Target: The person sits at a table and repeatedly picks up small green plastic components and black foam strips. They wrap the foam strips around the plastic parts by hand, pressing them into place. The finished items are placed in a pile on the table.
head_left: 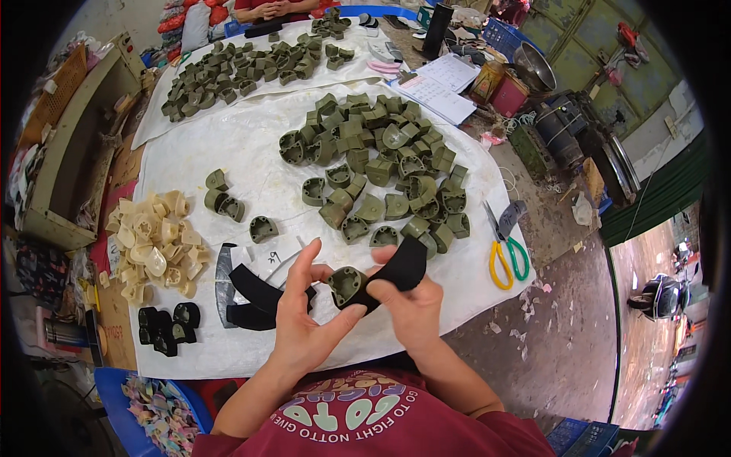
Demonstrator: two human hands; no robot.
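My left hand is closed round an olive-green shoe heel block, its hollow, holed face turned up. A curved black fabric strip lies against the block's right side and underside, with its loose end sticking up to the right. Thumb and fingers of my right hand pinch this strip beside the block. Left of my hands, more black strips lie on the white sheet. Several black-covered heel blocks are grouped at the near left. A big heap of bare green blocks spreads just beyond my hands.
Beige blocks are piled at the left. Scissors with yellow and green handles lie at the sheet's right edge. Papers rest at the far right. A blue tub of scraps stands near left. Another person's hands show across the table.
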